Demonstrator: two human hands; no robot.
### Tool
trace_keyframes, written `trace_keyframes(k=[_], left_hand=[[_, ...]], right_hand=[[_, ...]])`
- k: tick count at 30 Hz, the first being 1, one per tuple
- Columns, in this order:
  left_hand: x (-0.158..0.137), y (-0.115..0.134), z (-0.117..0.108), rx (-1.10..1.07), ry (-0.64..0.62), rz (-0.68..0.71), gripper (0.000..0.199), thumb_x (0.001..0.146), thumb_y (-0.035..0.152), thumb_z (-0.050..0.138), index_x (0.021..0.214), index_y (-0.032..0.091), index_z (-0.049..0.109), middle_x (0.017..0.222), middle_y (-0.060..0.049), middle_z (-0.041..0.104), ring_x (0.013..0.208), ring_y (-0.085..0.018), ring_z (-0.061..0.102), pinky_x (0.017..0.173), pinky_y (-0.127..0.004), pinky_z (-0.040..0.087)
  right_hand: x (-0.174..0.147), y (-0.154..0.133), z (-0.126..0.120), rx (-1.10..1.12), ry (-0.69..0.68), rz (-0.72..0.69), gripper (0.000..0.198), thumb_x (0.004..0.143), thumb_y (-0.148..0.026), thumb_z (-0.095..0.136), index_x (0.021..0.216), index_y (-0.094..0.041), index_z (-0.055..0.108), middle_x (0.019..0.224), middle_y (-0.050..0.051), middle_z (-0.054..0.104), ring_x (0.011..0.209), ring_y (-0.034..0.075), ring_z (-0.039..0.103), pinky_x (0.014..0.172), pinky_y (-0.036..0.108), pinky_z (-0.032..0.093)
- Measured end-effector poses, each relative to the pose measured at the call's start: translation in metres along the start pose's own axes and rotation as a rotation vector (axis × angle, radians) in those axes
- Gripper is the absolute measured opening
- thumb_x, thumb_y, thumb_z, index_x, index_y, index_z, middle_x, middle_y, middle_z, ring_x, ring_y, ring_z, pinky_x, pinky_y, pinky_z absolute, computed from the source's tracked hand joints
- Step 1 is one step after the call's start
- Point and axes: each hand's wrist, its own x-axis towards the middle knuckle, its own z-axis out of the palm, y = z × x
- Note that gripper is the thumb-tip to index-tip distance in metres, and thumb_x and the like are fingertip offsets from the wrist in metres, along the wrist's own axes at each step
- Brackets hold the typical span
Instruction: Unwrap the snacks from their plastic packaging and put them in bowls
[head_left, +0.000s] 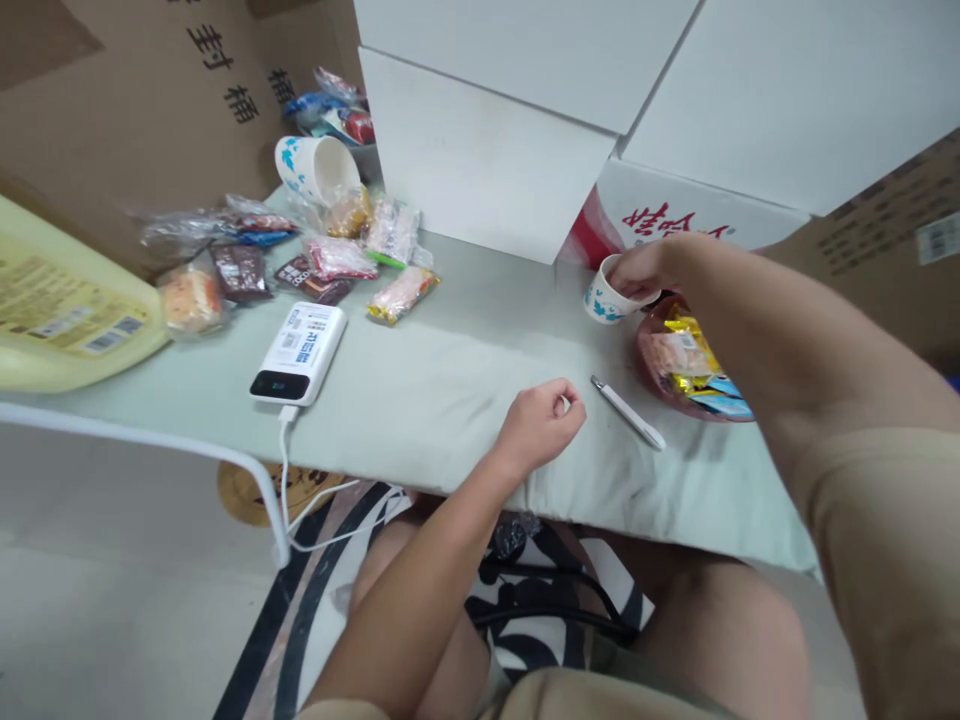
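My right hand (636, 272) reaches down into a white paper cup (602, 303) with a blue leaf print, which stands upright at the back right of the table. Its fingers are bunched together inside the rim, and the fingertips and anything between them are hidden. Over the front middle of the table, my left hand (541, 422) is curled closed, thumb against the fingers, with nothing visible in it. Just right of that hand lies a slim white tool (628, 412) with a metal tip. A reddish bowl (651, 368) of wrapped snacks (686, 355) sits beside the cup, partly behind my right forearm.
Several wrapped snacks (341, 258) and a tipped paper cup (300, 165) lie at the back left. Nearer are a white power bank (298, 352) with a cable (285, 455) and a yellow jug (67, 300). White boxes (487, 150) wall the back.
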Motion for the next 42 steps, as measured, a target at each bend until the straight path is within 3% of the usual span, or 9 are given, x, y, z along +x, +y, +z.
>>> trace_keyframes(k=[6, 10, 13, 16, 20, 28, 34, 39, 42], left_hand=[[-0.003, 0.006, 0.003, 0.039, -0.007, 0.017, 0.01, 0.08, 0.026, 0.053, 0.07, 0.022, 0.055, 0.052, 0.006, 0.041, 0.054, -0.012, 0.042, 0.058, -0.027, 0.032], [-0.008, 0.004, 0.01, 0.238, -0.098, 0.071, 0.022, 0.08, 0.024, 0.053, 0.059, 0.022, 0.048, 0.054, 0.002, 0.049, 0.057, -0.016, 0.047, 0.059, -0.03, 0.033], [-0.012, -0.001, 0.016, 0.411, -0.206, 0.074, 0.033, 0.079, 0.022, 0.054, 0.049, 0.02, 0.041, 0.056, -0.005, 0.056, 0.062, -0.022, 0.055, 0.058, -0.034, 0.036], [-0.015, -0.006, 0.018, 0.517, -0.276, 0.07, 0.027, 0.082, 0.023, 0.053, 0.056, 0.019, 0.055, 0.072, -0.011, 0.068, 0.075, -0.028, 0.064, 0.062, -0.036, 0.042], [-0.017, -0.008, 0.01, 0.582, -0.323, 0.081, 0.019, 0.083, 0.024, 0.053, 0.075, 0.019, 0.069, 0.09, -0.013, 0.073, 0.089, -0.03, 0.068, 0.072, -0.036, 0.049], [-0.021, 0.0, -0.008, 0.43, -0.295, 0.131, 0.036, 0.079, 0.022, 0.057, 0.047, 0.02, 0.041, 0.052, -0.003, 0.049, 0.055, -0.018, 0.05, 0.058, -0.033, 0.035], [-0.017, 0.01, -0.019, -0.274, -0.31, 0.229, 0.045, 0.083, 0.046, 0.059, 0.054, 0.02, 0.035, 0.053, 0.005, 0.033, 0.052, -0.009, 0.03, 0.054, -0.027, 0.026], [-0.002, 0.007, -0.025, -0.59, 0.001, -0.042, 0.039, 0.078, 0.053, 0.065, 0.066, 0.02, 0.047, 0.06, 0.006, 0.042, 0.055, -0.008, 0.039, 0.056, -0.024, 0.034], [0.002, -0.001, -0.01, -0.493, -0.282, -0.305, 0.039, 0.073, 0.053, 0.074, 0.09, 0.019, 0.064, 0.086, -0.001, 0.064, 0.074, -0.013, 0.059, 0.065, -0.026, 0.044]], right_hand=[[-0.016, -0.053, -0.007, -0.421, 0.035, -0.085, 0.048, 0.102, -0.035, 0.032, 0.112, -0.001, 0.064, 0.124, 0.027, 0.062, 0.124, 0.035, 0.055, 0.098, 0.049, 0.04], [-0.058, -0.091, 0.053, -0.55, -0.304, -0.424, 0.031, 0.093, -0.028, 0.052, 0.117, -0.017, 0.066, 0.122, 0.015, 0.066, 0.115, 0.032, 0.061, 0.094, 0.043, 0.046], [-0.09, -0.125, 0.113, -0.588, -0.548, -0.75, 0.052, 0.086, -0.016, 0.055, 0.137, -0.028, 0.053, 0.143, 0.01, 0.054, 0.119, 0.031, 0.06, 0.089, 0.041, 0.05], [-0.1, -0.154, 0.161, -0.552, -0.531, -0.872, 0.073, 0.081, -0.004, 0.051, 0.148, -0.03, 0.039, 0.157, 0.005, 0.04, 0.138, 0.029, 0.045, 0.102, 0.043, 0.044], [-0.081, -0.157, 0.185, -0.594, -0.444, -0.99, 0.051, 0.088, -0.008, 0.046, 0.136, -0.022, 0.052, 0.138, 0.007, 0.058, 0.142, 0.029, 0.039, 0.117, 0.053, 0.027], [-0.105, -0.051, 0.108, -0.551, -0.507, -0.689, 0.044, 0.078, -0.028, 0.06, 0.121, -0.016, 0.061, 0.121, 0.018, 0.061, 0.095, 0.029, 0.064, 0.082, 0.039, 0.05], [-0.195, 0.048, 0.034, -0.085, -0.149, -0.568, 0.049, 0.073, -0.024, 0.061, 0.122, -0.018, 0.06, 0.115, 0.014, 0.068, 0.1, 0.029, 0.066, 0.085, 0.043, 0.054], [-0.26, 0.082, 0.014, 0.169, -0.031, -0.681, 0.032, 0.077, -0.021, 0.063, 0.109, -0.025, 0.064, 0.113, 0.008, 0.071, 0.115, 0.03, 0.064, 0.102, 0.051, 0.05], [-0.271, 0.086, 0.017, 0.203, -0.022, -0.707, 0.026, 0.081, -0.023, 0.06, 0.105, -0.027, 0.067, 0.121, 0.008, 0.068, 0.129, 0.031, 0.056, 0.109, 0.056, 0.045]])
